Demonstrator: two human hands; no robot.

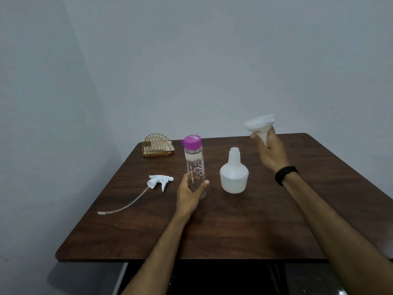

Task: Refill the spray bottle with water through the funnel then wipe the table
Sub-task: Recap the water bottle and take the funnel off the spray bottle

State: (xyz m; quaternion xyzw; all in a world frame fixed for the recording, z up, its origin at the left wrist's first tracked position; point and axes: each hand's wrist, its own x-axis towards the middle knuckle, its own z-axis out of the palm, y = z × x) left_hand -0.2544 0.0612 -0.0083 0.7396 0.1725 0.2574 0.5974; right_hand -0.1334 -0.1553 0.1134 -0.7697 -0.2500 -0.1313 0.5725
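Observation:
A white spray bottle body stands uncapped near the middle of the dark wooden table. Its white trigger head, with a long clear dip tube, lies on the table to the left. A clear water bottle with a purple cap stands upright, and my left hand wraps around its lower part. My right hand holds a white funnel by its spout, raised above and to the right of the spray bottle's open neck, tilted with its wide mouth up and to the left.
A gold wire holder with folded beige cloth or napkins stands at the table's far left corner. A black band circles my right wrist. Grey walls close in behind and on the left. The table's front edge is near my body.

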